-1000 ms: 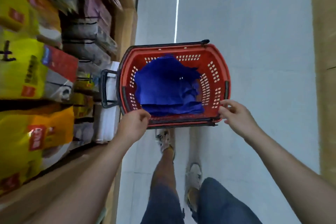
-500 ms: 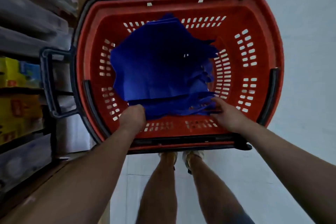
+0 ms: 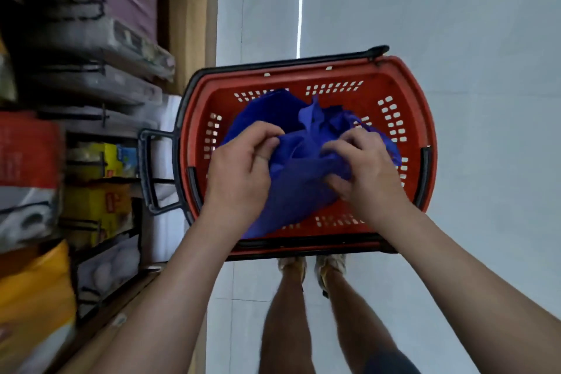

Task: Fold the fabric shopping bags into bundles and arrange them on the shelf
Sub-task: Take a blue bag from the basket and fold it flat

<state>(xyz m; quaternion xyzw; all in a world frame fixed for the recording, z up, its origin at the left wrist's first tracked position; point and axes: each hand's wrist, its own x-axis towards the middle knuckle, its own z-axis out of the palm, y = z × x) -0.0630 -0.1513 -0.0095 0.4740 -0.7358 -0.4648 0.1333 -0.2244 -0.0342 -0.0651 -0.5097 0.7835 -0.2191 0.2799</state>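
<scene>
Gripping blue fabric bag (image 3: 299, 188) between left hand (image 3: 243, 170) and right hand (image 3: 362, 168), above red basket (image 3: 416, 118).

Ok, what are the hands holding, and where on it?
A blue fabric bag, over the red basket: left hand pinches its left edge, right hand grips its right side.

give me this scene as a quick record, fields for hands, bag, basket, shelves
basket: red, black handles, beside the shelves
blue fabric bag: crumpled, held above the basket, not yet folded
left hand: grips the bag's left edge
right hand: pinches bunched fabric on the bag's right side
other blue bags: lying in the basket
shelf contents: packaged goods, no bundles visible
</scene>
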